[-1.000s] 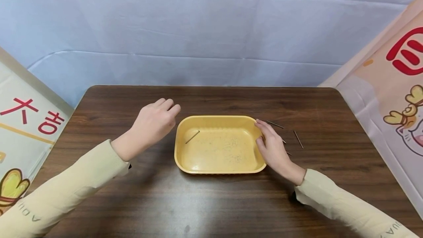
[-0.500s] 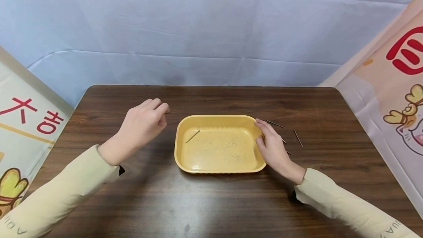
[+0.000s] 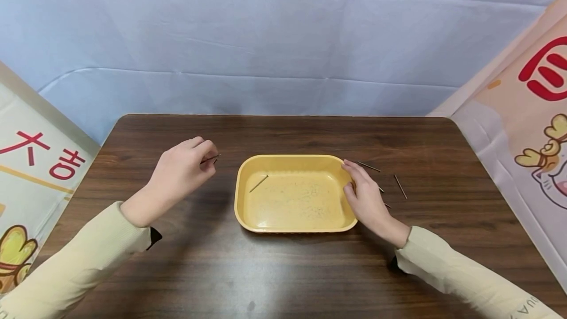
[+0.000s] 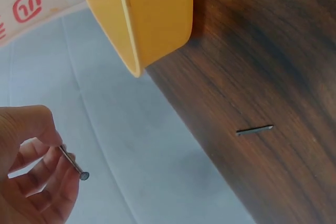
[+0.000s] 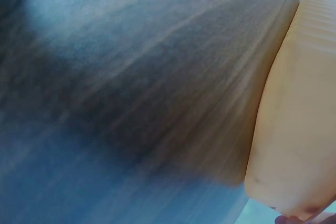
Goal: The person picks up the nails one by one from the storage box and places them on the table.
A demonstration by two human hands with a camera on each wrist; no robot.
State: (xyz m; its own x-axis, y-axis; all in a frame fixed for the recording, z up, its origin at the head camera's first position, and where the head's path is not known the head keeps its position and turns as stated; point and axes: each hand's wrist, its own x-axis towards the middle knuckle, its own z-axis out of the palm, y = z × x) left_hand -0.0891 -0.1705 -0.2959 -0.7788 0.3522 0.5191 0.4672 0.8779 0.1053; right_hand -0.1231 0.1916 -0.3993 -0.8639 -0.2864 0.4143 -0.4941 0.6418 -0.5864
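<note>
My left hand [image 3: 179, 164] is raised left of the yellow plastic tub [image 3: 297, 159], pinching a nail [image 4: 73, 162] between thumb and fingers. The nail's flat round head points away from the fingertips. Against the tub's right end, my right hand [image 3: 366, 200] holds the rim, thumb at the inner side and fingers along the far corner. Inside the tub, one nail [image 3: 259, 183] lies slanted near the left end. Another nail [image 4: 255, 129] rests on the table in the left wrist view. The right wrist view shows mostly the tub's outer wall [image 5: 299, 114], with fingertips at the bottom edge.
Several more nails lie on the brown wooden table [image 3: 283, 274] right of the tub, one nail [image 3: 400, 186] apart from the others and some partly hidden by the right hand. A pale cloth [image 3: 266, 38] hangs behind the table, with printed panels at both sides.
My left hand has moved left and slightly nearer, away from the tub, and the pinched nail has come into view. The right hand and the tub have stayed in place.
</note>
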